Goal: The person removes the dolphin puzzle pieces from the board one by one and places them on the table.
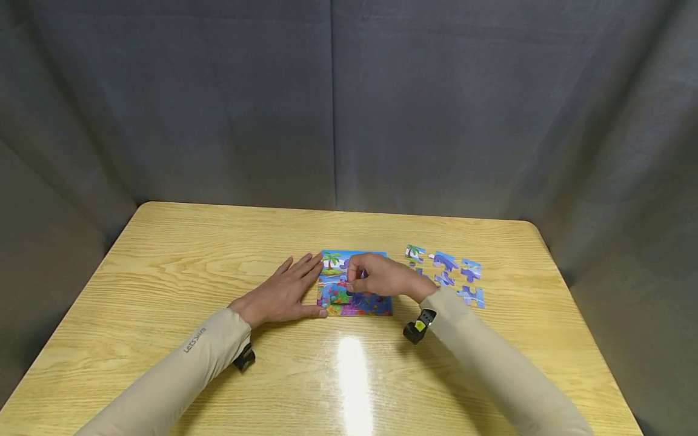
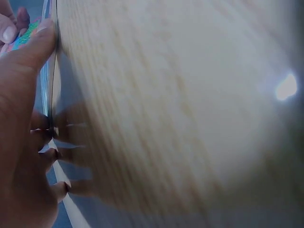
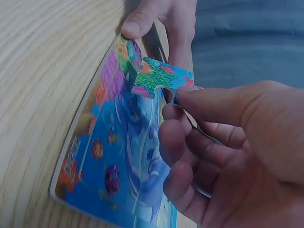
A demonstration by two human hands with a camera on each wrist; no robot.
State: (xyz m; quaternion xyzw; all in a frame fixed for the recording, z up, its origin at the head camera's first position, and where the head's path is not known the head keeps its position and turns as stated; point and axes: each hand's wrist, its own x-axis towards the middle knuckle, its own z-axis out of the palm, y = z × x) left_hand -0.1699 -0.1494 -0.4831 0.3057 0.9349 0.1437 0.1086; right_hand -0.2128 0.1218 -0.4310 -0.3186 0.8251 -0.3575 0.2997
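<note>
My right hand is over a colourful sea-scene puzzle board. Between thumb and fingers it pinches a jigsaw piece printed with green seaweed and red shapes. In the right wrist view the piece is tilted above the board, near its left end; a dolphin picture shows beneath. My left hand rests on the table with fingers spread, its fingertips and thumb at the board's left edge. In the left wrist view the thumb lies against that edge. The right hand hides part of the board in the head view.
Several loose jigsaw pieces lie right of the board, among them a palm-tree piece, a dolphin piece and a blue piece. The right forearm partly covers them. Grey curtains stand around the wooden table.
</note>
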